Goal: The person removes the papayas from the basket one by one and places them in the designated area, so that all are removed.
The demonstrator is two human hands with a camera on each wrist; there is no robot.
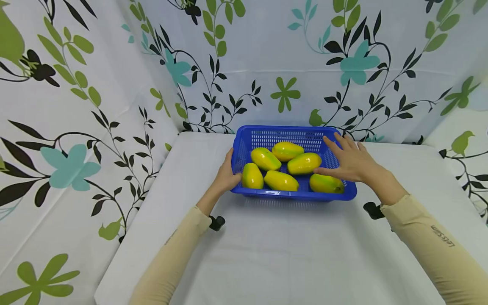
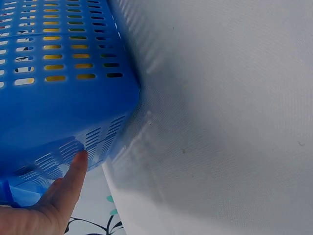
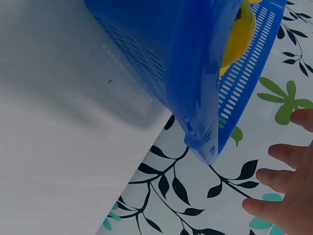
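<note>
A blue plastic basket [image 1: 293, 195] with slotted walls stands on the white table and holds several glossy yellow mangoes [image 1: 280, 181] tinged with green. My left hand [image 1: 225, 176] grips the basket's left side, thumb over the rim and fingers along the outer wall. In the left wrist view, a finger [image 2: 73, 178] of that hand touches the slotted wall. Above the basket's right end, my right hand [image 1: 350, 160] has its fingers spread and holds nothing. Its fingers [image 3: 279, 178] appear apart from the basket wall in the right wrist view. One mango [image 1: 326, 184] lies just below that hand.
White cloth covers the table [image 1: 289, 254], whose back edge runs just behind the basket. A leaf-and-flower patterned curtain [image 1: 248, 55] hangs behind and along both sides. Black straps [image 1: 217, 223] show at the wrists, below the beige sleeves [image 1: 179, 250].
</note>
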